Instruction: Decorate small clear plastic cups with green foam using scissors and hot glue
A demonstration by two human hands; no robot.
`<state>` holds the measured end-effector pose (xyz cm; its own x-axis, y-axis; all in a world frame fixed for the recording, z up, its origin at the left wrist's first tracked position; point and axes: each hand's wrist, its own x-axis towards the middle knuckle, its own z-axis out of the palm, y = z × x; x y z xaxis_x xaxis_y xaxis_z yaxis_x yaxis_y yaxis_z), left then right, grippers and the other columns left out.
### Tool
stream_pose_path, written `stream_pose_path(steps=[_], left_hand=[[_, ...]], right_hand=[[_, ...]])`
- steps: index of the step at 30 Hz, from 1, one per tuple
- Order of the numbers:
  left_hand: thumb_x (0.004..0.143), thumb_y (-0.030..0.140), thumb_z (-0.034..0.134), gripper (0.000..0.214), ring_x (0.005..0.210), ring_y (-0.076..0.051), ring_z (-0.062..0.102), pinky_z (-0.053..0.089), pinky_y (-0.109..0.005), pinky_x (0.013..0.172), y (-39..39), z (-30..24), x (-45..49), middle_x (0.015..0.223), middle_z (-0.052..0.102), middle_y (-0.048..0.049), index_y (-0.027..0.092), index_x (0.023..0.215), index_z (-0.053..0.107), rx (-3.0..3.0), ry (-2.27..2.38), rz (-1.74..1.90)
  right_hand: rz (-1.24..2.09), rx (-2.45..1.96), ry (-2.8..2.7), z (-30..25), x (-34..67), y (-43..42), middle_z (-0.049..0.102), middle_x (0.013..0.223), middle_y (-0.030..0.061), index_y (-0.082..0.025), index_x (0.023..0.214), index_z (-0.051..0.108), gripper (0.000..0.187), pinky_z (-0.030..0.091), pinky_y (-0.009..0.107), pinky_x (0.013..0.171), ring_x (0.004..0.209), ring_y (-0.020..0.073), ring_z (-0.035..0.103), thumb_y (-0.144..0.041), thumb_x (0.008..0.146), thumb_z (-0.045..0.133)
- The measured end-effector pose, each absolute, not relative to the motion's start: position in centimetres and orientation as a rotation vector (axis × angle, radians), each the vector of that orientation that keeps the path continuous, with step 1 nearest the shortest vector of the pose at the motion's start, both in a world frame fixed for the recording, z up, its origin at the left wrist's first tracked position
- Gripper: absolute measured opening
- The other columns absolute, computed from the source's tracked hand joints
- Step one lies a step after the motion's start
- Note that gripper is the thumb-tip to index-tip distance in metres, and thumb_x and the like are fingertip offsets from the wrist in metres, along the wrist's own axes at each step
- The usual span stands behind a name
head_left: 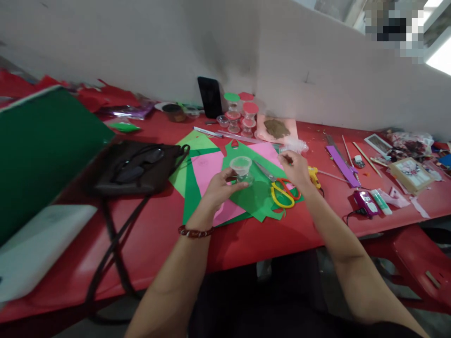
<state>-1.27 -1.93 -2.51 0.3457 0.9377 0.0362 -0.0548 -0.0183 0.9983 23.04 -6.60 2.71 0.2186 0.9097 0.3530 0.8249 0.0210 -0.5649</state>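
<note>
My left hand [221, 188] is closed around two small clear plastic cups [243, 171] joined base to base, like an hourglass, held upright over the coloured paper. My right hand [295, 168] has its fingers pinched together just in front of a nested stack of clear cups [298, 146]. Whatever may be between those fingertips is too small to make out. Between the hands, scissors [282, 193] with yellow and red handles lie on a cut green sheet [250, 197]. Pink paper [204, 173] shows from underneath it.
Several hourglass-shaped cup pieces [248, 124] with red and green tops stand near the wall, beside a phone [210, 97] and brown sand [276, 128] on paper. A black bag [141, 173] lies left; a yellow glue gun [313, 176] and purple strip [342, 166] lie right.
</note>
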Motion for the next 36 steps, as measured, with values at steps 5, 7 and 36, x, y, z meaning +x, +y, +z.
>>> stream_pose_path(steps=[5, 7, 36], left_hand=[[0.053, 0.045, 0.092, 0.047, 0.091, -0.028, 0.072, 0.055, -0.042, 0.091, -2.0, -2.6, -1.3, 0.092, 0.080, -0.0064, 0.019, 0.089, 0.076, 1.606, 0.965, 0.802], [0.055, 0.043, 0.091, 0.045, 0.091, -0.029, 0.073, 0.057, -0.043, 0.090, -2.0, -2.8, -1.1, 0.092, 0.080, -0.0070, 0.019, 0.090, 0.076, 1.677, 1.016, 0.792], [0.066, 0.032, 0.089, 0.041, 0.094, -0.027, 0.076, 0.059, -0.039, 0.086, -2.2, -3.3, -0.4, 0.099, 0.082, -0.0074, 0.020, 0.103, 0.076, 1.760, 1.043, 0.768]], right_hand=[[0.151, -1.971, -1.808, 3.9, 23.6, 1.0, 0.079, 0.122, 0.0099, -0.018, 0.111, 0.077, 0.023, 0.051, 0.034, 0.106, 0.116, 0.0234, 0.071, -0.017, 0.091, 0.066], [0.135, -2.035, -1.835, 3.7, 23.4, 4.3, 0.075, 0.133, 0.0154, -0.014, 0.121, 0.075, 0.033, 0.047, 0.036, 0.113, 0.129, 0.0269, 0.067, -0.016, 0.089, 0.068], [-0.091, -2.278, -1.713, 5.5, 30.7, 7.9, 0.077, 0.118, 0.0119, -0.018, 0.130, 0.071, 0.038, 0.058, 0.033, 0.089, 0.102, 0.0228, 0.073, -0.024, 0.098, 0.051]])
